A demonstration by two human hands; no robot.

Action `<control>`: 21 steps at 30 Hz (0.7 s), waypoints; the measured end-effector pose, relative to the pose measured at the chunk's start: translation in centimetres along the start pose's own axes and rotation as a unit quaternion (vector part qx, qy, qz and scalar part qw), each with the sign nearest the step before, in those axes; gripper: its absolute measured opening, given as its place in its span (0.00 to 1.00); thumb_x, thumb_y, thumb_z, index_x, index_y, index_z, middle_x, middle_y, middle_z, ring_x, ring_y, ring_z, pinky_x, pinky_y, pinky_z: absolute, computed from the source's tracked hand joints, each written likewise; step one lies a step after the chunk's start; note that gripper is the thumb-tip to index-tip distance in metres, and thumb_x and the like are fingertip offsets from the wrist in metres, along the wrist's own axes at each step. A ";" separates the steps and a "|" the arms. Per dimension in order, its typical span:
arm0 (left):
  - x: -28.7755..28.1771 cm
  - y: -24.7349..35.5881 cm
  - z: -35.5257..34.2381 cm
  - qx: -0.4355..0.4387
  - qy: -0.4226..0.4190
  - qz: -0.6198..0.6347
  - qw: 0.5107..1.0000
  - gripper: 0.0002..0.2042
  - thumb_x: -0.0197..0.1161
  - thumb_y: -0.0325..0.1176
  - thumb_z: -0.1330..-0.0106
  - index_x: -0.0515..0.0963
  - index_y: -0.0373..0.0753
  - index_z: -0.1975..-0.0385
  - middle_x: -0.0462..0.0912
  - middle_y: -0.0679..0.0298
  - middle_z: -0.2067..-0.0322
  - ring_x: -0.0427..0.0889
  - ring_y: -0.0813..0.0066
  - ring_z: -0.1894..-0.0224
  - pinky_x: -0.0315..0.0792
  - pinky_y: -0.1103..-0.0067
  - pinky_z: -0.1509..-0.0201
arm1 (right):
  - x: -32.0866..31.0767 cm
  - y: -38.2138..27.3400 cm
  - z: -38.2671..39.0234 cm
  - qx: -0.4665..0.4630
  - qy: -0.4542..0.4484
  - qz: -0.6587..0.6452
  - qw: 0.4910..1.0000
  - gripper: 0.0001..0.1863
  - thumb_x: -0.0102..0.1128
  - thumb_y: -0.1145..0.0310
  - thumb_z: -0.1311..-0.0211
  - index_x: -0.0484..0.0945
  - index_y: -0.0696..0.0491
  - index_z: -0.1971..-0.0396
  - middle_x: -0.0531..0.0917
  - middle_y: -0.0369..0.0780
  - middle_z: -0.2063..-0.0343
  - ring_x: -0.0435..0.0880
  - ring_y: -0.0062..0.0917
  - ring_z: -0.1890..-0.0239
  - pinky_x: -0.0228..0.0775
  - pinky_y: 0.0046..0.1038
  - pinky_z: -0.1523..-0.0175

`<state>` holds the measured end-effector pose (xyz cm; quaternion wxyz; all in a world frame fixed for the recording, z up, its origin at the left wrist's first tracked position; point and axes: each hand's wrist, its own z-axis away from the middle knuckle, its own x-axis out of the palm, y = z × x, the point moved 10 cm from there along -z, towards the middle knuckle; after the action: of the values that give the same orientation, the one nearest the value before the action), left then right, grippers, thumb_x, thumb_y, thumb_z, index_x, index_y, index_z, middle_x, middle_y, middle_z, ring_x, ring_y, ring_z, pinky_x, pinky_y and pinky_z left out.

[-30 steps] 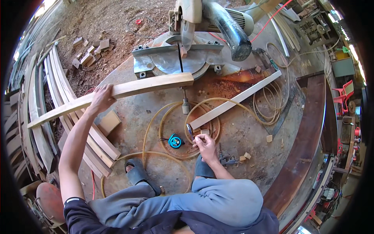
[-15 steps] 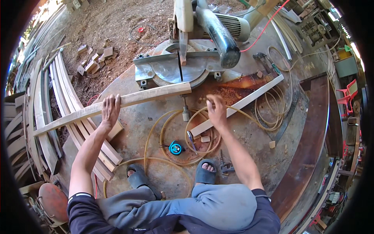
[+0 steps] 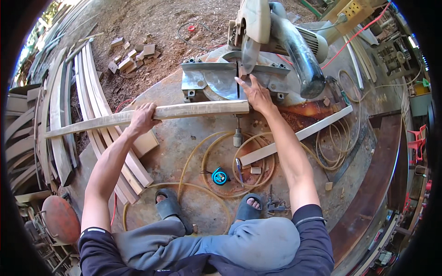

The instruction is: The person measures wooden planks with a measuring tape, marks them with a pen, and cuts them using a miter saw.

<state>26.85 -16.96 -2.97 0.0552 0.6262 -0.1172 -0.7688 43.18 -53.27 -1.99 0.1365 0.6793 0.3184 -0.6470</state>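
A long pale wooden beam [image 3: 198, 109] slants across in front of the miter saw [image 3: 217, 83], its right end just short of the saw's base. My left hand [image 3: 143, 118] is closed over the beam near its middle. Beyond the beam's right end, my right hand [image 3: 258, 95] reaches onto the saw table with thumb and fingers apart. Its fingertips are close to a small wood offcut [image 3: 243, 73] below the round saw blade [image 3: 250, 53]; whether they touch it I cannot tell. The saw's black handle [image 3: 312, 83] is right of that hand.
Several long boards [image 3: 99, 110] lie at the left, with a pile of offcuts [image 3: 133, 60] behind. A coiled yellow hose [image 3: 205, 158], a blue tape measure [image 3: 220, 176] and a white bar [image 3: 317, 124] lie on the floor. A dark plank [image 3: 368, 193] stretches along the right.
My right hand has moved forward from above the hose to the saw table beside the blade. My left hand still grips the beam. The whole view has shifted slightly.
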 end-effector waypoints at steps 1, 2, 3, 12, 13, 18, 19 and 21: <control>-0.8 0.6 0.7 0.030 0.076 -0.033 0.996 0.23 0.75 0.38 0.47 0.72 0.38 0.55 0.79 0.55 0.57 0.76 0.52 0.49 0.66 0.59 0.46 | 0.2 0.1 -0.3 0.022 -0.019 -0.002 1.000 0.32 0.43 0.76 0.33 0.64 0.38 0.30 0.69 0.54 0.37 0.75 0.50 0.38 0.78 0.44 0.44; -1.1 1.2 1.6 0.042 0.123 -0.051 0.990 0.26 0.75 0.37 0.49 0.72 0.38 0.52 0.79 0.54 0.56 0.76 0.51 0.50 0.67 0.59 0.44 | 0.5 0.5 -0.2 0.022 -0.021 0.001 1.000 0.32 0.43 0.76 0.33 0.64 0.38 0.30 0.69 0.54 0.37 0.75 0.50 0.38 0.78 0.44 0.44; -0.3 1.3 1.9 0.042 0.124 -0.048 0.990 0.26 0.75 0.37 0.49 0.72 0.38 0.52 0.79 0.54 0.56 0.76 0.51 0.50 0.67 0.59 0.44 | 0.1 0.6 0.1 0.011 0.017 -0.020 1.000 0.31 0.45 0.76 0.33 0.63 0.41 0.29 0.69 0.54 0.37 0.75 0.50 0.39 0.77 0.44 0.43; -0.9 3.3 5.2 0.048 0.281 -0.123 0.950 0.24 0.59 0.26 0.42 0.70 0.38 0.42 0.73 0.53 0.47 0.71 0.52 0.41 0.62 0.59 0.35 | -4.6 6.8 14.0 0.315 0.311 -0.296 0.846 0.13 0.66 0.65 0.33 0.79 0.55 0.54 0.84 0.43 0.53 0.84 0.31 0.51 0.75 0.33 0.46; -0.7 3.2 5.3 0.045 0.280 -0.126 0.951 0.24 0.57 0.26 0.40 0.70 0.38 0.41 0.72 0.52 0.46 0.71 0.52 0.40 0.62 0.59 0.35 | -4.8 6.8 16.6 0.320 0.347 -0.357 0.806 0.12 0.65 0.63 0.32 0.78 0.56 0.59 0.84 0.40 0.58 0.83 0.25 0.55 0.75 0.29 0.49; -0.6 2.0 5.6 0.014 0.251 -0.115 0.961 0.25 0.56 0.26 0.40 0.70 0.36 0.39 0.71 0.52 0.44 0.67 0.53 0.37 0.60 0.60 0.32 | 0.2 2.8 27.4 0.315 0.069 -0.436 0.841 0.09 0.58 0.66 0.29 0.75 0.56 0.66 0.85 0.39 0.68 0.83 0.20 0.69 0.77 0.25 0.59; -0.3 0.7 6.2 0.011 0.245 -0.127 0.961 0.25 0.56 0.26 0.40 0.70 0.36 0.40 0.71 0.51 0.44 0.67 0.52 0.37 0.60 0.60 0.31 | 0.8 -1.7 27.0 0.318 -0.020 -0.482 0.816 0.08 0.58 0.68 0.31 0.74 0.56 0.68 0.84 0.37 0.71 0.82 0.20 0.69 0.75 0.25 0.60; -0.2 0.9 5.2 0.015 0.252 -0.091 0.963 0.23 0.55 0.26 0.39 0.71 0.35 0.41 0.71 0.49 0.43 0.68 0.51 0.38 0.62 0.60 0.31 | 1.8 -7.7 28.9 0.280 -0.171 -0.543 0.773 0.04 0.57 0.73 0.33 0.75 0.57 0.67 0.85 0.39 0.74 0.85 0.23 0.67 0.78 0.26 0.58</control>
<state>21.70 -17.24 -1.61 0.0032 0.8082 -0.0532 -0.5865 15.48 -64.22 -5.57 -0.3811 0.2802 0.4108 -0.7794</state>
